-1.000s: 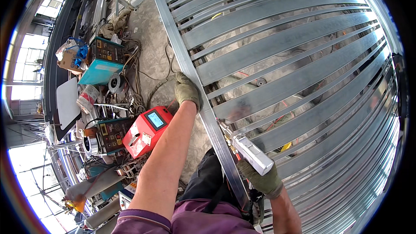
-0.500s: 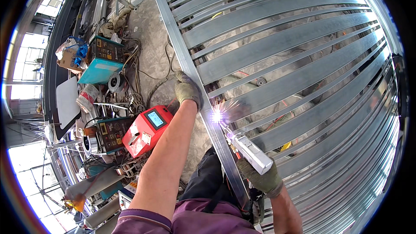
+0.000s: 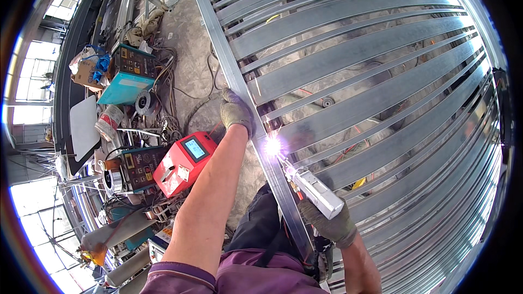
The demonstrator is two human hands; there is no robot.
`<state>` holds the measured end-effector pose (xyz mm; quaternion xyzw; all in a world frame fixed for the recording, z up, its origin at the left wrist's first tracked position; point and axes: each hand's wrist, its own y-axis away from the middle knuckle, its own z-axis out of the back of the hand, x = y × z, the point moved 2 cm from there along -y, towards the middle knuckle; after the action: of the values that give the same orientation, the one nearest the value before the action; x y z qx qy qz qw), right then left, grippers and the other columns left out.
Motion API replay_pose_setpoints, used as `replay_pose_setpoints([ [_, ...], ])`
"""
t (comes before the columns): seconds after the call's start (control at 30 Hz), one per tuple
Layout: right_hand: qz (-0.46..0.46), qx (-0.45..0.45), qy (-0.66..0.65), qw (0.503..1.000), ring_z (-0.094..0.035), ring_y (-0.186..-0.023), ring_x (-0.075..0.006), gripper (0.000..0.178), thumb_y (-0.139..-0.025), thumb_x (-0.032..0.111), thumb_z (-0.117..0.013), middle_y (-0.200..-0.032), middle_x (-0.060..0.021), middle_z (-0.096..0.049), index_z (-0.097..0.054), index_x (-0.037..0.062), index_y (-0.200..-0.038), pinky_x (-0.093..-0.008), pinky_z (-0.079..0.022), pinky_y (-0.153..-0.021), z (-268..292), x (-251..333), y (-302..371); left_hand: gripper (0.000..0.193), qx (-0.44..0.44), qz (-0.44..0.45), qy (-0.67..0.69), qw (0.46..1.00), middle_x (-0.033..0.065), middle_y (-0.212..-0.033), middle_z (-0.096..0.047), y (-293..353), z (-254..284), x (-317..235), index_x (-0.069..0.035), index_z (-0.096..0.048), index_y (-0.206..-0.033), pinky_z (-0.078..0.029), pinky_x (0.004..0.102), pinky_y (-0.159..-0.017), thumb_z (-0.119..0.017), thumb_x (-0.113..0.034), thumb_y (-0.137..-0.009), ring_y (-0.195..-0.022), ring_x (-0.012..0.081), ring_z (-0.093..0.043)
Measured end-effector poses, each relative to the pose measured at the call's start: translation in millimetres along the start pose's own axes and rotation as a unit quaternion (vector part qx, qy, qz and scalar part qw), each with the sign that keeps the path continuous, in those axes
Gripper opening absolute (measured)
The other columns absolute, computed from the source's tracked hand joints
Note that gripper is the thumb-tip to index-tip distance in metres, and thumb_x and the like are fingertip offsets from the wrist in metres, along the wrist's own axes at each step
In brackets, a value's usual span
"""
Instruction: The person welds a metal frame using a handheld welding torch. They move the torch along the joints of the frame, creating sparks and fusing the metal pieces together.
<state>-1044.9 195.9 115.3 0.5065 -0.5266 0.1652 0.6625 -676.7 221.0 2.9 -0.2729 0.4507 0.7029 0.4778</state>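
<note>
- A person in a purple shirt leaned over a large metal frame, its many flat slats (image 3: 327,73) running rightward from one long rail (image 3: 224,49).
- The torch (image 3: 318,193), a silver body with a thin nozzle, pointed up and left at the rail's inner edge; a white-violet glare (image 3: 272,146) burned at its tip, hiding the joint.
- The gloved right hand (image 3: 330,224) gripped the torch near its rear, fingers wrapped about it, though partly out of sight underneath.
- The gloved left hand (image 3: 236,110) lay against the rail's outer edge, just beyond the glare; its fingers sat close together, but how firmly they pinched could not be told.
- As for progress, the slats stood in place along the rail, and this one joint appeared to be midway through welding. Which other joints were finished or left could not be made out.
- A red machine (image 3: 185,166) with a lit screen stood left of the person's left forearm.
- One second earlier the nozzle was dark; half a second earlier, orange sparks fanned from the same spot. Now the glare was rounder and the streaks shorter, while both hands had hardly shifted.
</note>
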Motion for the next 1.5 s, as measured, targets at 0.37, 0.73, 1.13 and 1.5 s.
replay_pose_setpoints([
  [0.37, 0.025, 0.014, 0.030, 0.999, -0.081, -0.103, -0.0177, 0.033, -0.094, 0.012, -0.086, -0.112, -0.0093, -0.083, -0.078, 0.0024, -0.125, -0.0319, -0.065, -0.085, 1.4, 1.2, -0.3, 0.082, 0.004, 0.016, -0.009, 1.000, 0.0212, -0.136, -0.074, -3.7, 0.3, 3.8, 0.001, -0.069, -0.141, -0.054, 0.0428, -0.105, -0.042, -0.070, -0.110, -0.124, 0.0352, -0.070],
  [0.73, 0.026, 0.002, 0.066, 0.997, -0.082, -0.098, -0.0206, 0.031, -0.094, 0.018, -0.086, -0.108, -0.0091, -0.083, -0.079, 0.0057, -0.121, -0.0331, -0.065, -0.082, 2.5, 6.8, 2.7, 0.085, 0.020, 0.043, 0.041, 0.998, 0.0210, -0.138, -0.073, 7.4, -3.0, -5.8, 0.003, -0.067, -0.142, -0.054, 0.0419, -0.105, -0.042, -0.071, -0.109, -0.124, 0.0355, -0.070],
  [1.13, 0.048, 0.012, 0.078, 0.996, -0.081, -0.102, -0.0193, 0.033, -0.096, 0.020, -0.085, -0.112, -0.0085, -0.083, -0.078, 0.0066, -0.125, -0.0325, -0.065, -0.085, 2.1, 5.4, 5.6, 0.079, 0.007, 0.036, 0.092, 0.995, 0.0183, -0.144, -0.070, -20.5, -8.3, 20.1, -0.001, -0.064, -0.147, -0.052, 0.0414, -0.107, -0.042, -0.068, -0.111, -0.130, 0.0339, -0.067],
  [1.5, 0.037, 0.003, 0.047, 0.998, -0.081, -0.105, -0.0185, 0.034, -0.094, 0.014, -0.087, -0.115, -0.0086, -0.083, -0.077, 0.0044, -0.125, -0.0325, -0.065, -0.087, 0.9, 7.6, 8.7, 0.075, 0.007, 0.023, 0.039, 0.999, 0.0150, -0.142, -0.071, -6.6, -6.4, 6.8, -0.003, -0.065, -0.147, -0.052, 0.0401, -0.107, -0.042, -0.066, -0.112, -0.127, 0.0325, -0.068],
])
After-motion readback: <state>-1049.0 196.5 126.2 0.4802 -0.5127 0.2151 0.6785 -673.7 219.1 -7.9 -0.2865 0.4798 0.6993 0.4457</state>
